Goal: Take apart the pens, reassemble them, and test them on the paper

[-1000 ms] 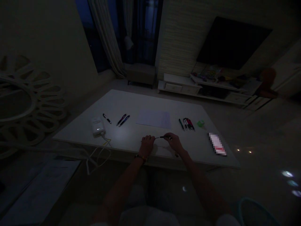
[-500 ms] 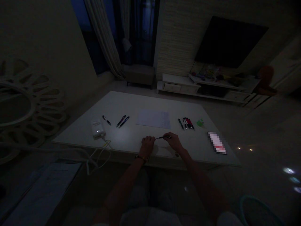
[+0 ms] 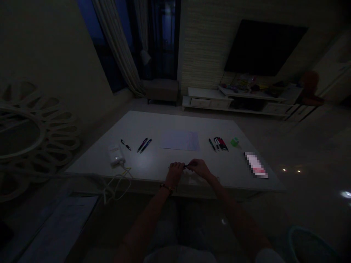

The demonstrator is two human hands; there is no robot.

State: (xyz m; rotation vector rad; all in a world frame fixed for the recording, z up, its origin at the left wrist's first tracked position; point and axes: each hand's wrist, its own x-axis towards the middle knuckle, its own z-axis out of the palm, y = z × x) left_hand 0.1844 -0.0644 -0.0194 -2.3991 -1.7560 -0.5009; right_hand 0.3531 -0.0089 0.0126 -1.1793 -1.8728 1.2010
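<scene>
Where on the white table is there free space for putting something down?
Bare patches: the far strip behind the paper; between the white box and left hand; between the right hand and phone. Crowded: the bunched pens left of the green object.

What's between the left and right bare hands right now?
The head view shows a slim dark pen-like piece spanning the gap between the left hand and right hand.

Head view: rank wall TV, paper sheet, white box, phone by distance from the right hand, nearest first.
From the right hand:
1. Paper sheet: just ahead, slightly left.
2. Phone: off to the right, screen pixelated.
3. White box: far to the left, past the other hand.
4. Wall TV: across the room, ahead and right.
</scene>
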